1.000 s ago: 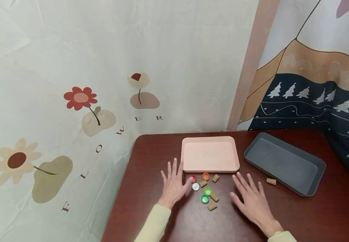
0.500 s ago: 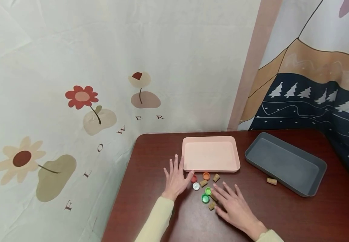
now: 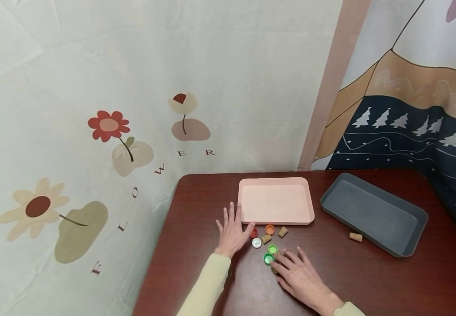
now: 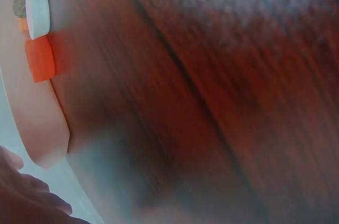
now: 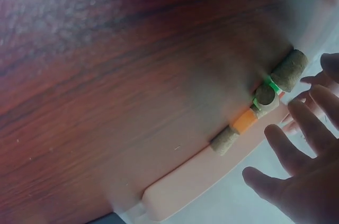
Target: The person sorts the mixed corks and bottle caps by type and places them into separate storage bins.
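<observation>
My left hand [image 3: 233,237] lies with spread fingers by the near-left corner of the pink tray [image 3: 276,204], its thumb close to a red bottle cap [image 3: 254,233]. Over two corks that it partly hides, my right hand [image 3: 300,277] reaches with loosely bent, separated fingers; no grip shows, and contact cannot be told. Beside its fingertips are a light green cap [image 3: 273,249] and a darker green cap [image 3: 268,259]. A white cap [image 3: 256,243], an orange cap [image 3: 270,229] and two corks, one cork [image 3: 266,239] between the caps, lie nearer the tray. In the right wrist view a cork [image 5: 290,70] stands near the fingers.
A dark grey tray [image 3: 374,213] sits angled at the right, with a single cork [image 3: 356,237] against its near side. The brown table [image 3: 204,193] ends at a printed cloth backdrop [image 3: 251,87] behind and to the left.
My right hand has moved left from beside the grey tray's side to over the corks near the green caps. The left hand has barely moved. The caps and corks look unmoved.
</observation>
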`<control>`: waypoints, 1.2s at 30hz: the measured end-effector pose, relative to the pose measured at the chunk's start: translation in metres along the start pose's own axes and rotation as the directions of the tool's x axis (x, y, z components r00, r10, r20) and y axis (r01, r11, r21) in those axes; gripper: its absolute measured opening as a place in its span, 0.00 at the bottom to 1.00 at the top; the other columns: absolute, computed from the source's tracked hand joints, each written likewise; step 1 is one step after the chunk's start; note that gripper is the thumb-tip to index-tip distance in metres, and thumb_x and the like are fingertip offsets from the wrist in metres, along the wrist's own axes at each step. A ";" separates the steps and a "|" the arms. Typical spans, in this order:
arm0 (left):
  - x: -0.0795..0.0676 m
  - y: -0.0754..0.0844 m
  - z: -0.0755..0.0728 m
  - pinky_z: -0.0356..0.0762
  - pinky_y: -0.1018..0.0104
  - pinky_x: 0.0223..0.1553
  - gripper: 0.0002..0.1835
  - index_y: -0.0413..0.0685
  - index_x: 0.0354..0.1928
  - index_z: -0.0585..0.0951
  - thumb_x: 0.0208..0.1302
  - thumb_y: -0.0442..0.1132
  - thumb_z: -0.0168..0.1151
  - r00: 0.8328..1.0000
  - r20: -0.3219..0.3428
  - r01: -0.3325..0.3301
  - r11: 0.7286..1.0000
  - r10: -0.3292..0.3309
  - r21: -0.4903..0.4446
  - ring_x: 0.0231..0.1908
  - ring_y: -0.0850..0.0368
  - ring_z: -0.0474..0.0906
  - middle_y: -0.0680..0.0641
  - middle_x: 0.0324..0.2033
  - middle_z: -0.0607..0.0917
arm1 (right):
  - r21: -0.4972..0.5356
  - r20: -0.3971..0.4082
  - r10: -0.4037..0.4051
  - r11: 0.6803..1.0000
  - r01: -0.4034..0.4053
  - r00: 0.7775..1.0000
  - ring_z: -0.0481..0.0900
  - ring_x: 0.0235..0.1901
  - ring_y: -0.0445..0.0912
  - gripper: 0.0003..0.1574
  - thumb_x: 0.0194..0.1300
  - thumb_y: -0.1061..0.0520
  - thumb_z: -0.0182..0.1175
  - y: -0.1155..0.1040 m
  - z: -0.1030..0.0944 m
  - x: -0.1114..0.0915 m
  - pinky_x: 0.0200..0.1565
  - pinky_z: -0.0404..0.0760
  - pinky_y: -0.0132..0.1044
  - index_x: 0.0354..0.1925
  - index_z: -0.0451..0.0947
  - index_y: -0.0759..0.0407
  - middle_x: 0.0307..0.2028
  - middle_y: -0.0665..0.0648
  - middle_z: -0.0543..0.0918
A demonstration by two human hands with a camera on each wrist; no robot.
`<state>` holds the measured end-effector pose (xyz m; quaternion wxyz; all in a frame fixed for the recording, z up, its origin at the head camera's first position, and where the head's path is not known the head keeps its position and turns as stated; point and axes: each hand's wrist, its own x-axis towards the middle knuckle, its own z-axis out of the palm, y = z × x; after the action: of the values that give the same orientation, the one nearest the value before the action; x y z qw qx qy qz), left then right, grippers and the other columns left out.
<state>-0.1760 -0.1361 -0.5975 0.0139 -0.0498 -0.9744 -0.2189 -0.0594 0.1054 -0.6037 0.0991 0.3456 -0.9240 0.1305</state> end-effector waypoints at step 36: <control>0.026 -0.002 0.012 0.47 0.22 0.68 0.49 0.45 0.83 0.49 0.73 0.67 0.48 0.997 0.069 0.033 0.998 -0.036 0.055 0.80 0.34 0.43 0.46 0.83 0.48 | 0.038 -0.160 0.139 0.990 -0.135 0.977 0.81 0.58 0.58 0.19 0.53 0.59 0.80 0.021 -0.017 -0.006 0.60 0.70 0.72 0.44 0.88 0.48 0.42 0.47 0.86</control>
<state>-0.2025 -0.1303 -0.6080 -0.0225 -0.0402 -0.9805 -0.1911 -0.0677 0.1300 -0.5924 0.1598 0.2705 -0.9327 0.1770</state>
